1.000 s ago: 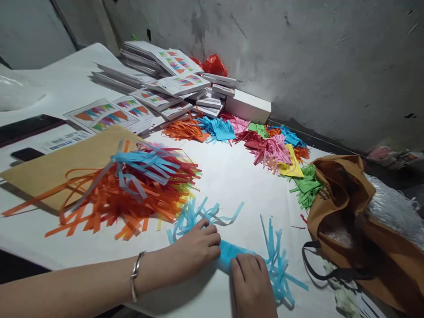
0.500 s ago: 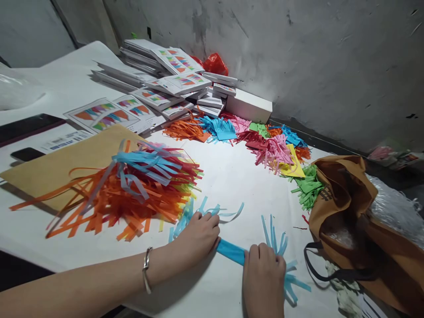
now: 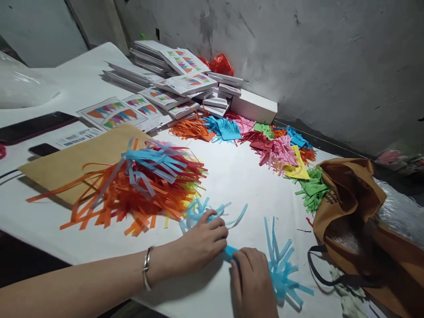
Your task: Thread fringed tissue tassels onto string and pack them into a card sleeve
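A light-blue fringed tissue-paper tassel [image 3: 231,251] lies on the white table, its uncut middle a narrow folded band. Cut strips fan out at both its ends. My left hand [image 3: 206,240], with a silver bracelet at the wrist, is closed on the band's left part. Closed over its right part is my right hand [image 3: 253,280], thumb towards the left. Only a short piece of the band shows between the hands. Left of them lies a pile of orange, red, yellow and blue tissue tassels [image 3: 132,194], partly over a brown envelope [image 3: 56,172].
Several fringed bundles [image 3: 265,148] in mixed colours curve along the table's back. Behind them are stacked white boxes [image 3: 190,84] with printed tassel pictures. A brown bag [image 3: 351,185] with a black handle stands at the right. A dark phone [image 3: 39,126] lies at the left.
My right hand has moved left along the band towards my left hand, so less of the band shows between them. More of the right-hand fringe is uncovered. The view has shifted slightly.
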`<move>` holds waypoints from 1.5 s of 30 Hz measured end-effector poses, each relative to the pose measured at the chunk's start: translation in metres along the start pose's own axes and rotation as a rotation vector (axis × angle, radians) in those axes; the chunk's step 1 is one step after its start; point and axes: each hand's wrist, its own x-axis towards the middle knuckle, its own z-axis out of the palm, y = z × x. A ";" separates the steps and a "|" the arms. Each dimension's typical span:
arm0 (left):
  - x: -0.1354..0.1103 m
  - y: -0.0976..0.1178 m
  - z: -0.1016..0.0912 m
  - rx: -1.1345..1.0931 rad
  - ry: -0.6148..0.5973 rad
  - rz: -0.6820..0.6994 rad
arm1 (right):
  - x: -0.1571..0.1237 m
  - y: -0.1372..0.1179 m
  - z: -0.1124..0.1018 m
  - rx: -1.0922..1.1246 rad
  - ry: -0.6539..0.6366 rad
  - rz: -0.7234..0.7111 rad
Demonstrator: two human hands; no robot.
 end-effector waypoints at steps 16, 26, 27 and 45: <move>-0.011 0.003 0.010 -0.039 -0.040 -0.313 | -0.014 0.019 -0.002 -0.243 -0.107 0.196; -0.007 0.002 0.009 0.031 -0.057 -0.105 | -0.001 0.012 -0.006 -0.085 -0.062 -0.011; -0.007 0.002 0.008 0.026 -0.061 -0.085 | 0.000 0.009 -0.004 -0.035 -0.070 -0.055; -0.012 0.001 0.016 -0.121 0.001 -0.155 | -0.005 0.014 -0.001 -0.148 -0.154 0.011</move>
